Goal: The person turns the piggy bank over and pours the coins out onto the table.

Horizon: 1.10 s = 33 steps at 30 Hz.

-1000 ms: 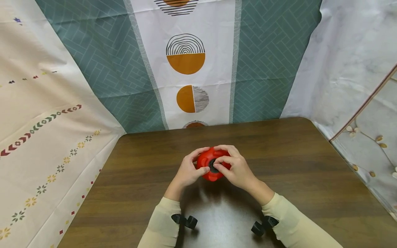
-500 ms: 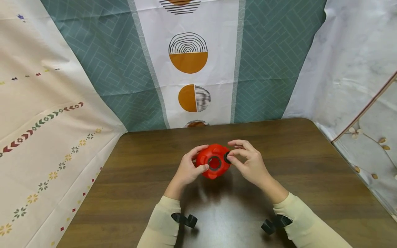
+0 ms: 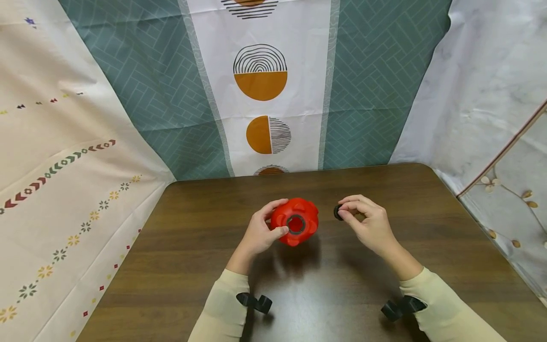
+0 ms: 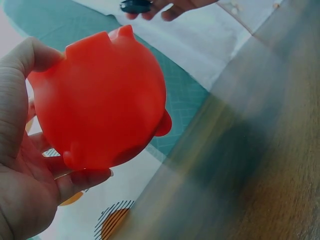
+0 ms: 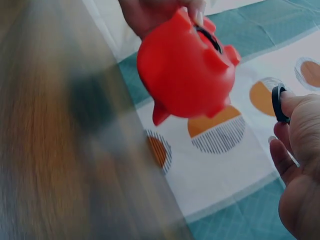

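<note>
A glossy red piggy bank (image 3: 308,219) is held up over the table by my left hand (image 3: 259,232), thumb on the underside and fingers around its side. Its underside faces the head camera, and a round hole (image 3: 296,224) with a dark rim stands uncovered there. To the right, my right hand (image 3: 371,227) pinches a small round black plug (image 3: 337,213) between thumb and fingers, apart from the bank. The right wrist view shows the plug (image 5: 278,103) edge-on in the fingertips, with the bank's stubby feet and an ear beyond it.
Both hands are over a dark wooden table (image 3: 205,209). A patterned green and white cloth (image 3: 290,104) hangs behind its far edge, with pale cloths at the left and right. Black wrist camera mounts (image 3: 263,305) sit on both sleeves.
My right hand has pulled the black plug out of the bank's underside and carried it to the right, uncovering the hole. The left hand still grips the piggy bank in about the same place.
</note>
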{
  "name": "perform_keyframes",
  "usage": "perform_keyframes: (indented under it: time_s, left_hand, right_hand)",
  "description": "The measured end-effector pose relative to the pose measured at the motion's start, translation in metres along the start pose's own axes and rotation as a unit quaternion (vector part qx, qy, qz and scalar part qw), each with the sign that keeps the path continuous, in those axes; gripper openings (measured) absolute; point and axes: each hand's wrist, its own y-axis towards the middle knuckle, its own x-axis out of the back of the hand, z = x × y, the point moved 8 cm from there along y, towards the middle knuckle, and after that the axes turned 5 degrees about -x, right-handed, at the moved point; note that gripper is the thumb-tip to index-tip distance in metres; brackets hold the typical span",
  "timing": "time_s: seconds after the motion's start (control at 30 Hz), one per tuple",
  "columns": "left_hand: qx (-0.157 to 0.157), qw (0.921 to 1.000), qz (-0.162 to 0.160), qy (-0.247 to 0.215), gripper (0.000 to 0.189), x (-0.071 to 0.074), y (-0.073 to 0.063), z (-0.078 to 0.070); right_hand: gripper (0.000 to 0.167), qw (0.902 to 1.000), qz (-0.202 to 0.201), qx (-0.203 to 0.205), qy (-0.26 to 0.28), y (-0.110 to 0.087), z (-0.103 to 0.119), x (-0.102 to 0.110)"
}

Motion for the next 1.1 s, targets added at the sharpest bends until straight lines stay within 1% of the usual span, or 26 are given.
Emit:
perform_keyframes:
  time_s: [0.13, 0.3, 0.47, 0.6, 0.7, 0.8, 0.9, 1.1]
  left_hand:
    - [0.001, 1.0, 0.003, 0.003, 0.057, -0.001, 0.0, 0.0]
    - [0.001, 1.0, 0.004, -0.001, 0.056, -0.003, 0.001, 0.001]
    - [0.0, 1.0, 0.001, -0.001, 0.056, -0.002, 0.001, 0.001]
    - [0.001, 1.0, -0.003, 0.0, 0.056, -0.001, 0.001, 0.001]
    - [0.0, 1.0, -0.004, 0.002, 0.056, 0.0, 0.002, 0.001]
    - [0.004, 1.0, 0.001, 0.005, 0.056, -0.001, 0.002, 0.002]
    - [0.007, 1.0, 0.003, 0.005, 0.056, -0.001, 0.001, 0.003]
    - [0.007, 1.0, -0.001, 0.005, 0.056, -0.001, 0.0, 0.002]
  right_hand:
    - [0.022, 0.9996, 0.002, -0.025, -0.011, -0.006, -0.024, 0.011]
    - [0.017, 0.9984, 0.008, -0.05, -0.024, -0.012, -0.038, 0.025]
    - [0.021, 0.9974, 0.004, -0.052, -0.049, -0.015, -0.048, 0.039]
    - [0.021, 0.9956, -0.002, -0.05, -0.079, -0.016, -0.059, 0.051]
    - [0.02, 0.993, -0.001, -0.05, -0.106, -0.017, -0.068, 0.06]
    - [0.02, 0.9895, 0.008, -0.061, -0.13, -0.021, -0.079, 0.072]
    - [0.019, 0.9853, 0.016, -0.074, -0.153, -0.024, -0.091, 0.084]
    - [0.016, 0.9757, 0.024, -0.086, -0.2, -0.033, -0.11, 0.106]
